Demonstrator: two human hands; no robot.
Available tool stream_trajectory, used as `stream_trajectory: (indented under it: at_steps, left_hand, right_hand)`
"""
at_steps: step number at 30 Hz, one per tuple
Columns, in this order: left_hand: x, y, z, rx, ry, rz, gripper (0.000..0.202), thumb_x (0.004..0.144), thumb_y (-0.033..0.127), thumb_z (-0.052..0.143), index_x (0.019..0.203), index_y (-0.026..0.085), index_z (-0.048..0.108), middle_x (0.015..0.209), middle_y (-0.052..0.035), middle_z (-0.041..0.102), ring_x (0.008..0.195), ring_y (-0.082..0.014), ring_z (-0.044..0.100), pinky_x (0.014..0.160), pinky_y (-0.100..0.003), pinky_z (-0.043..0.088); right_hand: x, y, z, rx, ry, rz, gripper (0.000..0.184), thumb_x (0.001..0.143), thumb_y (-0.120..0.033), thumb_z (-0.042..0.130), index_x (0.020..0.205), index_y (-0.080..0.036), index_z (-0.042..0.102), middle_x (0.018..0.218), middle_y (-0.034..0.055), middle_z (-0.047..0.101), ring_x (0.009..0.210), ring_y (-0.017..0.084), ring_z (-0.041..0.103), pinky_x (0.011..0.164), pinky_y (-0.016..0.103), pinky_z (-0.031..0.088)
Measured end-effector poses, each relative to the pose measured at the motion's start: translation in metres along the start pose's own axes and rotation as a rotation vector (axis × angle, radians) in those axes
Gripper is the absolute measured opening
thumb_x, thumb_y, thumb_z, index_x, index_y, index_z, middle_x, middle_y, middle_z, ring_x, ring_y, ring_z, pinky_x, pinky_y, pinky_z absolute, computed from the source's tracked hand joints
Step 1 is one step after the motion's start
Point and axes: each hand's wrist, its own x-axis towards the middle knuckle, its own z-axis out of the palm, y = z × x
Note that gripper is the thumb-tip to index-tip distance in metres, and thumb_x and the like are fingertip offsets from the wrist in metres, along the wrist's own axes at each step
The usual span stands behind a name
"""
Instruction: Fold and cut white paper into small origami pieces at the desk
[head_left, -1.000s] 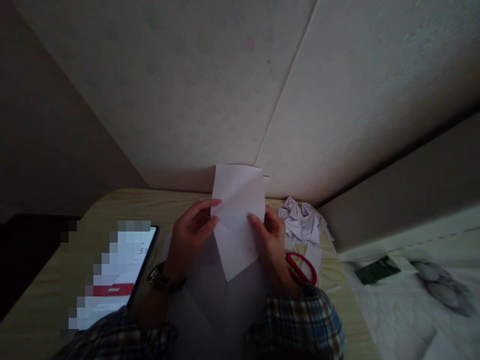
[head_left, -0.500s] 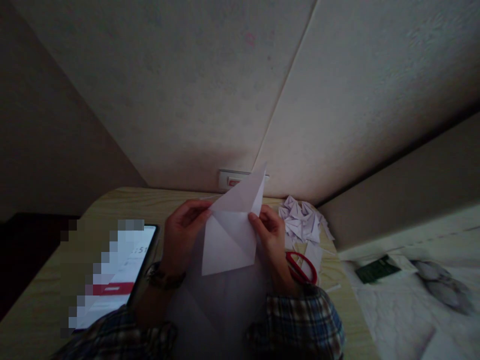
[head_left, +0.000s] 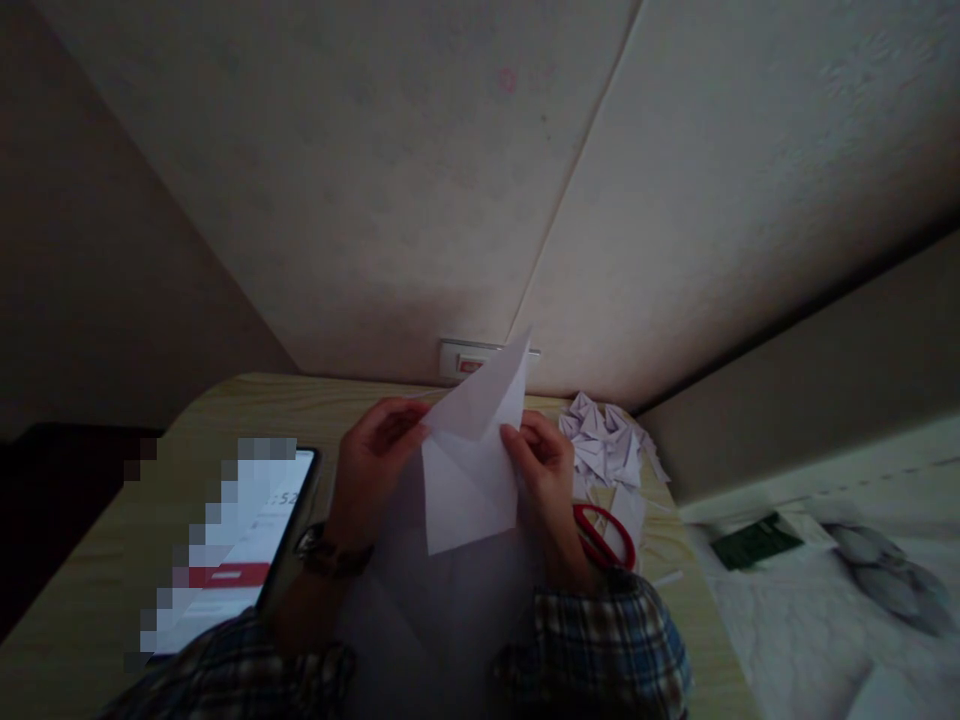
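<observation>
A white sheet of paper (head_left: 469, 480) is held up above the wooden table (head_left: 225, 410), its top folded over into a slanted flap. My left hand (head_left: 375, 470), with a wristwatch on the wrist, pinches the paper's left edge at the fold. My right hand (head_left: 547, 475) pinches the right edge, thumb on the front. Both hands are closed on the sheet. A larger pale sheet (head_left: 442, 610) lies flat on the table under them.
A lit phone (head_left: 232, 550) lies at the left of the table. Red-handled scissors (head_left: 604, 535) lie just right of my right hand. A pile of folded white paper pieces (head_left: 604, 440) sits at the back right. A wall socket (head_left: 469, 355) is behind the paper.
The upright top of the sheet has been folded down diagonally into a flap, and the sheet has been turned slightly. Both hands stay at its edges.
</observation>
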Motion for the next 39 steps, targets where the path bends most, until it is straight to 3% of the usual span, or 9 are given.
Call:
stream_trajectory:
  at_steps: [4, 8, 13, 17, 20, 24, 33, 39]
  left_hand:
    - [0.001, -0.006, -0.003, -0.036, -0.005, -0.005, 0.019, 0.063, 0.030, 0.082, 0.075, 0.022, 0.068, 0.079, 0.0009, 0.074, 0.079, -0.0186, 0.068, 0.074, -0.028, 0.053]
    - [0.001, -0.006, -0.004, -0.064, -0.098, -0.034, 0.019, 0.066, 0.030, 0.079, 0.081, 0.021, 0.071, 0.086, -0.0028, 0.077, 0.083, -0.0211, 0.071, 0.071, -0.028, 0.054]
    - [-0.001, -0.002, -0.002, -0.040, -0.166, -0.083, 0.021, 0.067, 0.030, 0.077, 0.086, 0.020, 0.072, 0.075, -0.0029, 0.078, 0.070, -0.0210, 0.072, 0.064, -0.029, 0.055]
    - [0.000, -0.001, -0.003, -0.009, -0.146, -0.069, 0.021, 0.067, 0.029, 0.075, 0.086, 0.022, 0.074, 0.078, -0.0021, 0.079, 0.073, -0.0217, 0.073, 0.068, -0.030, 0.057]
    - [-0.001, 0.004, -0.003, 0.020, -0.152, -0.038, 0.010, 0.068, 0.024, 0.071, 0.077, 0.023, 0.077, 0.086, -0.0035, 0.080, 0.085, -0.0238, 0.073, 0.076, -0.032, 0.057]
    - [-0.003, 0.010, -0.003, 0.035, -0.197, -0.015, 0.013, 0.072, 0.022, 0.068, 0.075, 0.024, 0.080, 0.091, -0.0052, 0.081, 0.094, -0.0255, 0.072, 0.083, -0.034, 0.057]
    - [-0.003, 0.005, -0.002, -0.021, -0.269, -0.083, 0.013, 0.071, 0.029, 0.067, 0.068, 0.022, 0.077, 0.076, -0.0044, 0.073, 0.073, -0.0213, 0.067, 0.065, -0.029, 0.056]
    - [-0.004, 0.008, -0.002, -0.035, -0.298, -0.113, 0.026, 0.079, 0.042, 0.059, 0.074, 0.022, 0.074, 0.070, -0.0043, 0.067, 0.062, -0.0199, 0.062, 0.055, -0.029, 0.051]
  right_hand:
    - [0.000, 0.000, 0.000, -0.010, 0.009, -0.006, 0.011, 0.076, -0.035, 0.072, 0.081, -0.024, 0.073, 0.068, -0.0015, 0.071, 0.062, 0.018, 0.063, 0.055, 0.028, 0.048]
    - [0.001, -0.003, 0.001, -0.009, 0.005, -0.016, 0.011, 0.076, -0.033, 0.071, 0.081, -0.024, 0.073, 0.067, -0.0018, 0.072, 0.059, 0.017, 0.062, 0.054, 0.027, 0.048]
    - [0.002, -0.002, 0.000, -0.005, 0.008, -0.012, 0.012, 0.076, -0.034, 0.070, 0.083, -0.024, 0.072, 0.067, -0.0022, 0.073, 0.057, 0.016, 0.062, 0.053, 0.026, 0.047]
    - [0.002, 0.000, -0.001, -0.028, 0.016, -0.007, 0.016, 0.077, -0.036, 0.069, 0.086, -0.024, 0.072, 0.067, -0.0017, 0.073, 0.059, 0.017, 0.063, 0.054, 0.027, 0.047]
    - [0.002, -0.003, -0.001, -0.050, 0.024, -0.027, 0.011, 0.076, -0.031, 0.067, 0.083, -0.025, 0.072, 0.067, -0.0014, 0.072, 0.061, 0.018, 0.063, 0.055, 0.027, 0.047]
    - [0.000, -0.010, 0.000, -0.061, 0.022, -0.071, 0.010, 0.075, -0.025, 0.065, 0.082, -0.026, 0.073, 0.074, -0.0002, 0.073, 0.066, 0.018, 0.064, 0.058, 0.027, 0.047]
    - [0.005, -0.004, -0.005, -0.026, -0.040, -0.079, 0.012, 0.073, -0.035, 0.065, 0.077, -0.025, 0.072, 0.060, -0.0033, 0.061, 0.052, 0.014, 0.048, 0.049, 0.026, 0.034]
    - [0.005, -0.005, -0.004, -0.019, -0.047, -0.081, 0.010, 0.073, -0.033, 0.065, 0.076, -0.025, 0.070, 0.060, -0.0032, 0.061, 0.052, 0.014, 0.048, 0.050, 0.026, 0.035]
